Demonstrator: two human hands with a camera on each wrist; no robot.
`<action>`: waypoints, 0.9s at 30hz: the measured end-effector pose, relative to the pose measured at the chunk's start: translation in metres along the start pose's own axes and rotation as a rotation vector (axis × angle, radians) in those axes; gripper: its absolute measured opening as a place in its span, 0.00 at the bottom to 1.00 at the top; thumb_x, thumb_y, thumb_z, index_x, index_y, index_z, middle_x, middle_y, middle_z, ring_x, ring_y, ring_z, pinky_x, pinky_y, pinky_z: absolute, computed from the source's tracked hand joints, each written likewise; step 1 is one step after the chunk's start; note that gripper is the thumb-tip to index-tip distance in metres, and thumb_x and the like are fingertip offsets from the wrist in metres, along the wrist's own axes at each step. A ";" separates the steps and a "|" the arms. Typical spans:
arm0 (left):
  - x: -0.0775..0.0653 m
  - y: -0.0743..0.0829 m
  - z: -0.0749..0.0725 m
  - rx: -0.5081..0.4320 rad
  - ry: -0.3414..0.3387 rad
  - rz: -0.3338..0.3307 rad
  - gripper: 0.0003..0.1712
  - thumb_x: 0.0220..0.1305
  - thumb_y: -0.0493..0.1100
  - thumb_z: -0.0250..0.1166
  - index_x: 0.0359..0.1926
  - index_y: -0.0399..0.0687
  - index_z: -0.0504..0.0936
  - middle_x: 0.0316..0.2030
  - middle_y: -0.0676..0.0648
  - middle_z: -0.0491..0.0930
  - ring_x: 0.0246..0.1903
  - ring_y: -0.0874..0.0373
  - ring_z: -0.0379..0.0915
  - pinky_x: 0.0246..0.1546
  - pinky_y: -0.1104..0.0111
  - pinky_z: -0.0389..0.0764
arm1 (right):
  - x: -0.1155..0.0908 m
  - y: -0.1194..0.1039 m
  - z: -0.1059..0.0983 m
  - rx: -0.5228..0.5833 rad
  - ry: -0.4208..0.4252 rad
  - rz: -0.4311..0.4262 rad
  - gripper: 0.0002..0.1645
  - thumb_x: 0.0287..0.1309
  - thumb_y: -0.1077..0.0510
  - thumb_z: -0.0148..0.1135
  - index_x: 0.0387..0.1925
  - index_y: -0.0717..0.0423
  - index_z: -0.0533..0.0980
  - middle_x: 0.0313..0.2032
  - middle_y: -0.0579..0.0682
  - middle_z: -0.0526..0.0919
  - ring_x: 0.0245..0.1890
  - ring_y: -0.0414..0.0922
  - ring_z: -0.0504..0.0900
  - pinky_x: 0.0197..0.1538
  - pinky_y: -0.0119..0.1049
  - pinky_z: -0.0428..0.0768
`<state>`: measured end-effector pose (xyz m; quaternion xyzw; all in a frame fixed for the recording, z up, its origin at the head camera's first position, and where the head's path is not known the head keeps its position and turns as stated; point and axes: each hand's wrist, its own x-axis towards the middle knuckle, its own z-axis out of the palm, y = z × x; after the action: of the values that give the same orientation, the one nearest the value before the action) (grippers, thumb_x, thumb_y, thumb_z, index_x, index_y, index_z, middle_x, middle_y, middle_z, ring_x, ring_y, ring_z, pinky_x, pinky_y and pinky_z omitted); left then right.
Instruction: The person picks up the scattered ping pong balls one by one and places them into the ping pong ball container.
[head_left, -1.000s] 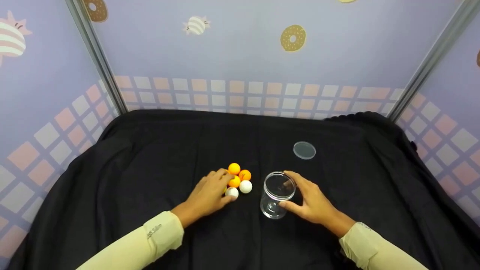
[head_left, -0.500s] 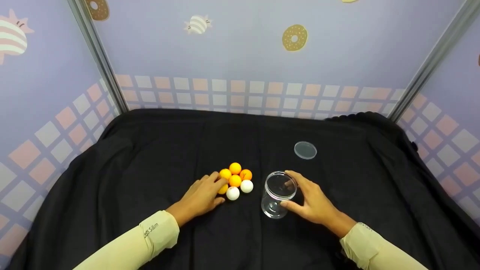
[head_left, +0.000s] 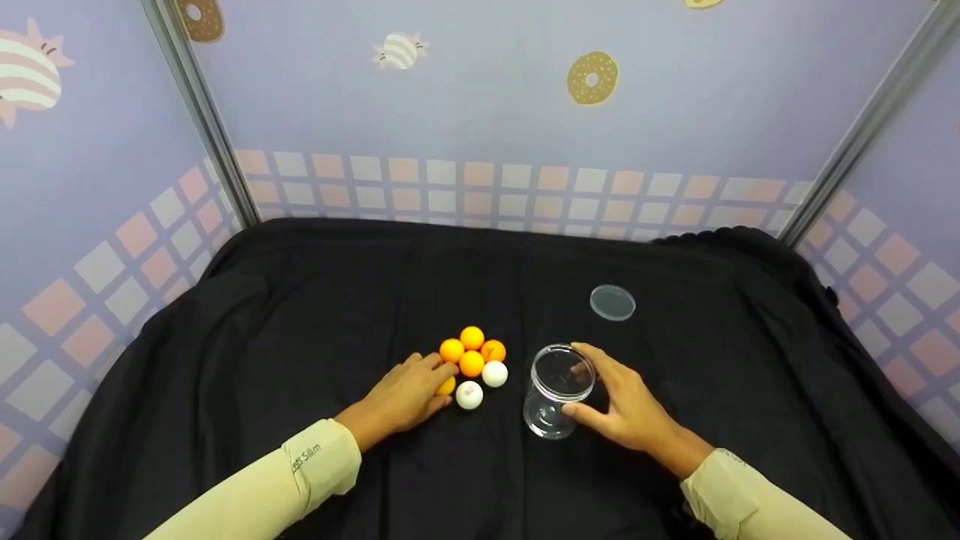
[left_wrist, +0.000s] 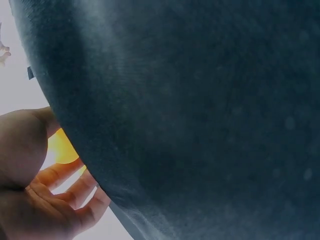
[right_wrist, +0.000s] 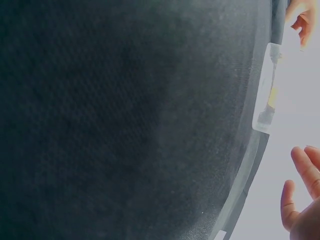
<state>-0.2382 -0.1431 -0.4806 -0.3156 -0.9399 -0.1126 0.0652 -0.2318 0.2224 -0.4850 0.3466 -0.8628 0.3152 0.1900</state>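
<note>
My left hand holds an orange ping-pong ball between thumb and fingers, low over the cloth. In the left wrist view that ball shows between thumb and index finger, partly hidden by dark fabric. Just beyond the hand, several orange ping-pong balls cluster with a white ball. A second white ball lies slightly apart, nearer the front. My right hand grips an upright clear jar from its right side, thumb in front, fingers behind near the rim. No lid is on the jar.
A clear round lid lies flat beyond the jar, to the right. Black cloth with folds covers the table. Patterned panels rise behind and at both sides. Dark fabric fills most of both wrist views.
My left hand drew back left from the cluster, uncovering more orange balls. One white ball rolled slightly forward and away from the others. The right hand and jar stayed in place.
</note>
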 end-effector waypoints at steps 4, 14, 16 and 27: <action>0.001 0.000 -0.004 0.005 -0.006 -0.011 0.19 0.66 0.47 0.70 0.55 0.50 0.79 0.45 0.45 0.78 0.35 0.48 0.73 0.36 0.54 0.79 | 0.000 0.000 0.001 -0.008 0.008 0.002 0.51 0.50 0.41 0.77 0.72 0.52 0.67 0.48 0.46 0.86 0.48 0.42 0.85 0.52 0.47 0.83; 0.020 0.016 -0.031 0.038 0.051 0.005 0.19 0.66 0.48 0.69 0.56 0.48 0.80 0.41 0.45 0.78 0.36 0.47 0.75 0.37 0.52 0.80 | 0.000 0.002 0.002 -0.006 0.022 -0.009 0.51 0.50 0.41 0.77 0.72 0.52 0.67 0.47 0.45 0.86 0.46 0.40 0.85 0.51 0.45 0.83; 0.026 0.024 -0.038 0.025 0.077 0.022 0.20 0.66 0.47 0.70 0.56 0.48 0.80 0.42 0.45 0.78 0.37 0.47 0.76 0.38 0.52 0.81 | 0.000 0.002 0.002 0.002 0.022 -0.010 0.51 0.50 0.41 0.77 0.72 0.52 0.67 0.47 0.44 0.86 0.46 0.40 0.85 0.50 0.44 0.83; 0.061 0.081 -0.068 0.019 0.189 0.159 0.22 0.67 0.51 0.68 0.59 0.51 0.79 0.44 0.49 0.80 0.38 0.52 0.79 0.37 0.58 0.83 | 0.000 0.001 0.002 0.026 0.027 -0.015 0.50 0.51 0.42 0.77 0.70 0.57 0.68 0.48 0.47 0.86 0.46 0.40 0.85 0.48 0.41 0.84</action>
<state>-0.2340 -0.0621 -0.3896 -0.3765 -0.9026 -0.1274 0.1653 -0.2330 0.2218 -0.4871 0.3513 -0.8533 0.3296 0.1997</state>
